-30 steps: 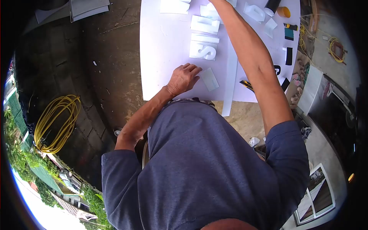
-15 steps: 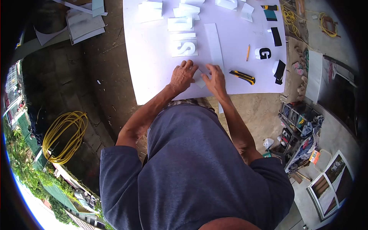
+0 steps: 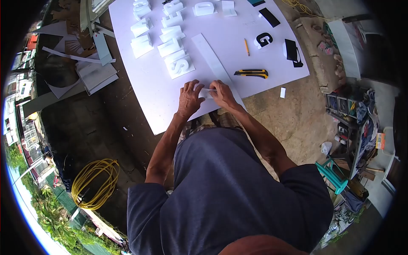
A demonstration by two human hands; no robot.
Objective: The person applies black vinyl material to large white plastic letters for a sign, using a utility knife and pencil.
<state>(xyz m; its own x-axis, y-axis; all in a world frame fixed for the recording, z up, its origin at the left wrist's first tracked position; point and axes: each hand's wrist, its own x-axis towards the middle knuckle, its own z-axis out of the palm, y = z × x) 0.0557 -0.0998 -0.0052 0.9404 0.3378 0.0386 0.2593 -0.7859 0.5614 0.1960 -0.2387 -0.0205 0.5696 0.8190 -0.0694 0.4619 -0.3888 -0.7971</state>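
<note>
Right hand (image 3: 214,88) has closed onto the small white piece (image 3: 206,94).

The pencil (image 3: 247,47) lies beyond the cutter (image 3: 252,74), seemingly left of the letter G (image 3: 264,40).

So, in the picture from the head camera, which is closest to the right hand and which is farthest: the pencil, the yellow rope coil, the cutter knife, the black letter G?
From the right hand:
1. Cutter knife, ahead and to the right.
2. Pencil, beyond the knife.
3. Black letter G, farther right.
4. Yellow rope coil, far left, off the table.
</note>
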